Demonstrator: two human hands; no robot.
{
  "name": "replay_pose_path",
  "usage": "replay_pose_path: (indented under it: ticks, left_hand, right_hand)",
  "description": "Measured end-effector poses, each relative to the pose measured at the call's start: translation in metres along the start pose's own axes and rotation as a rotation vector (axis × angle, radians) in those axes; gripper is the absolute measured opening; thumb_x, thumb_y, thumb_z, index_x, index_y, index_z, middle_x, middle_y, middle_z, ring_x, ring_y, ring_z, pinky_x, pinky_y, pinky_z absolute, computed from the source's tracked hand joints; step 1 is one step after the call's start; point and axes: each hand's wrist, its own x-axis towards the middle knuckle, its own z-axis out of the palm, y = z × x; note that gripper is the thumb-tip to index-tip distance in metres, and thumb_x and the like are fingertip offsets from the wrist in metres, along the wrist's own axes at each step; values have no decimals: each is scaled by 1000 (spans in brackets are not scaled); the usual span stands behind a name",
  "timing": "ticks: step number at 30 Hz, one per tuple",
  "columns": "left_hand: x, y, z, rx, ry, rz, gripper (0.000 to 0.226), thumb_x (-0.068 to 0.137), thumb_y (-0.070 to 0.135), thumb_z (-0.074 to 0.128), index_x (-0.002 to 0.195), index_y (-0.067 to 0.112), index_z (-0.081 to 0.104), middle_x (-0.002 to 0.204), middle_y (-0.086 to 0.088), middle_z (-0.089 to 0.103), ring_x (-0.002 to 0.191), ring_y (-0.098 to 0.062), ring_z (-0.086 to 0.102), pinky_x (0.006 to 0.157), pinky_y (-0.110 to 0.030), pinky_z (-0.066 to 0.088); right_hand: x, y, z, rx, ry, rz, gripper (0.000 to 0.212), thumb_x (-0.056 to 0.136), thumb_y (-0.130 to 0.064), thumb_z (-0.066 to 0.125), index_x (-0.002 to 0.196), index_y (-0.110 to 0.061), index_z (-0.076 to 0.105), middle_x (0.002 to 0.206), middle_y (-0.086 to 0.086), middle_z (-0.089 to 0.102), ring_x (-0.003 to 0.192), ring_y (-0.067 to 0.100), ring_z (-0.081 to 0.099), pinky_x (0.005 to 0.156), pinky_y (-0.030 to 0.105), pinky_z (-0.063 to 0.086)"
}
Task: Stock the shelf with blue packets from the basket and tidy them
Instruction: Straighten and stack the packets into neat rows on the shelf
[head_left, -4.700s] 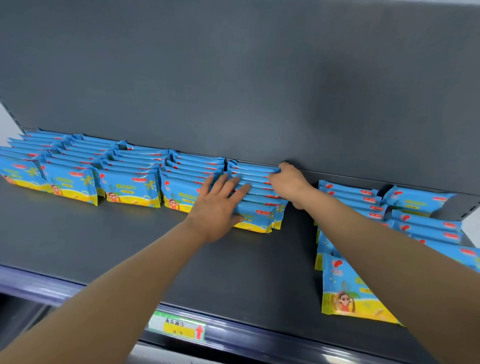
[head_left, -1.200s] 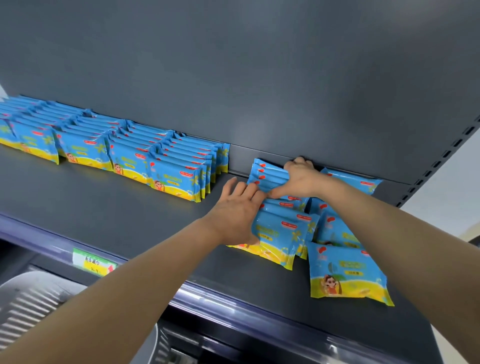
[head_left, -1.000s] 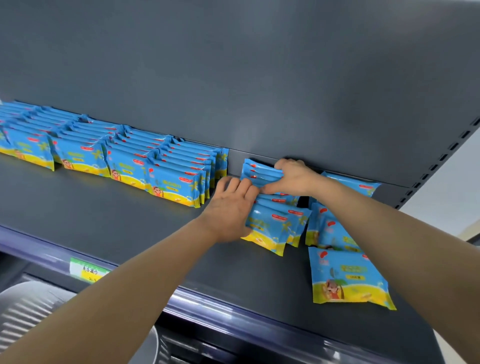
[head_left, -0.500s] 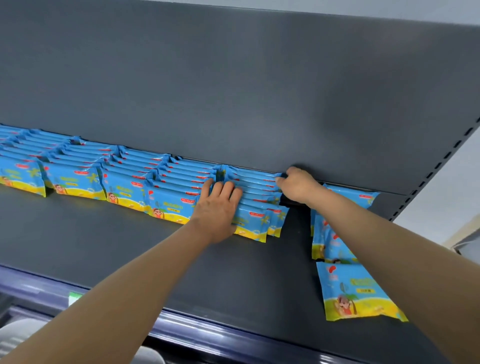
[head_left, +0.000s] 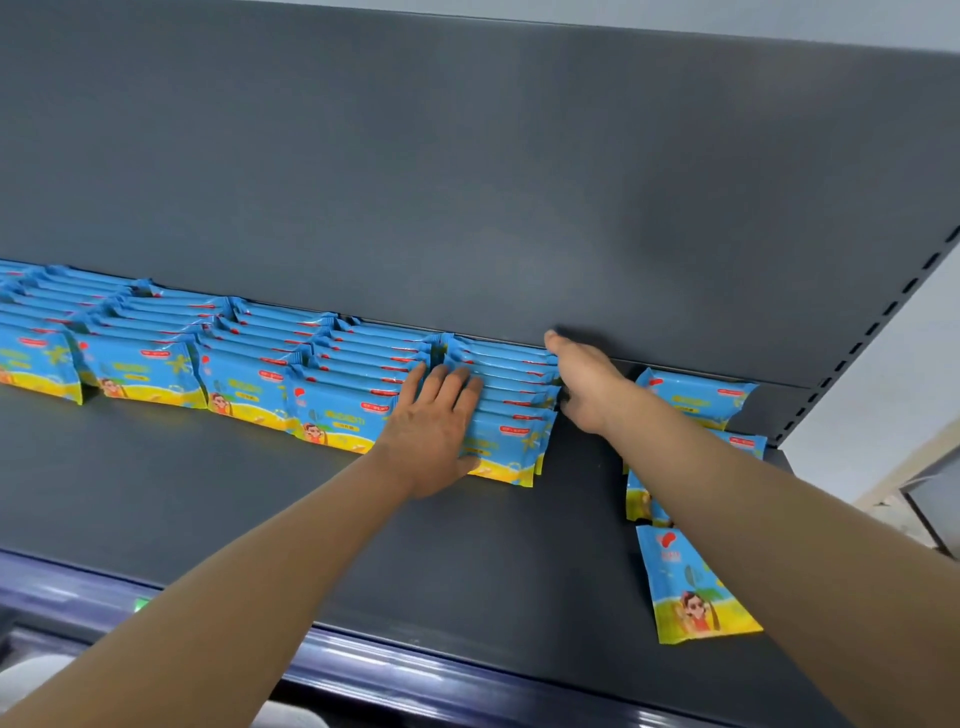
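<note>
Blue packets with yellow bottoms stand in several neat rows (head_left: 244, 364) along the back of the dark shelf (head_left: 260, 493). The rightmost row (head_left: 511, 400) sits between my hands. My left hand (head_left: 434, 431) lies flat on its front left side, fingers spread. My right hand (head_left: 582, 384) presses against its right end, near the back panel, fingers extended. Further right, loose packets (head_left: 696, 397) lie in an untidy heap, and one packet (head_left: 691, 587) lies flat near the shelf's front. The basket is out of sight.
The grey back panel (head_left: 467, 182) rises behind the rows. The shelf's front rail (head_left: 415, 670) runs along the bottom, with a green price tag (head_left: 140, 604) partly hidden. A perforated upright (head_left: 883, 322) bounds the shelf on the right.
Both hands slid a bunch of packets from the loose heap leftward until it closed up against the neat rows. My right hand has opened flat against the row's end.
</note>
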Motion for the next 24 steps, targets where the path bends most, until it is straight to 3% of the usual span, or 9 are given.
replay_pose_path:
  ticks: [2, 6, 12, 15, 20, 24]
  left_hand:
    - [-2, -1, 2, 8, -10, 4, 89, 86, 54, 48, 148, 13, -1, 153, -6, 11, 142, -26, 6, 115, -44, -8]
    - [-1, -4, 0, 42, -10, 3, 87, 88, 50, 49, 147, 12, -2, 154, -7, 9, 143, -26, 4, 115, -46, -7]
    - [-1, -4, -2, 9, -47, 6, 90, 87, 53, 50, 147, 12, -3, 155, -7, 6, 144, -26, 2, 114, -43, -10]
    - [1, -7, -7, -17, -52, 14, 91, 84, 55, 52, 148, 13, 2, 154, -6, 11, 143, -24, 5, 115, -43, -8]
    - [1, -8, -14, -76, -63, 19, 91, 82, 56, 54, 148, 17, 3, 153, -3, 12, 143, -22, 6, 115, -42, -7]
    - [4, 4, -26, -169, 35, 85, 80, 83, 48, 56, 145, 15, 18, 148, -4, 23, 139, -22, 15, 115, -40, -6]
  right_hand:
    - [0, 1, 6, 100, -48, 30, 32, 93, -39, 52, 106, -10, 59, 98, 10, 71, 86, 25, 69, 82, 41, 56]
    - [0, 3, 12, 170, -80, 36, 34, 92, -35, 54, 113, -8, 58, 103, 13, 70, 91, 27, 70, 90, 45, 53]
    - [-4, 3, 7, 177, -40, 22, 32, 92, -33, 54, 114, -10, 56, 102, 10, 70, 87, 24, 69, 86, 42, 55]
    - [-7, 1, 2, -35, 59, -70, 23, 94, -30, 50, 106, -12, 55, 105, 7, 65, 82, 15, 61, 72, 29, 49]
    - [-17, -7, -16, -304, 210, -284, 40, 92, -22, 52, 127, -4, 50, 129, 14, 54, 113, 25, 53, 93, 35, 42]
    - [-28, -14, -35, -393, 221, -399, 39, 89, -20, 57, 127, -11, 52, 126, 5, 56, 105, 15, 51, 86, 22, 35]
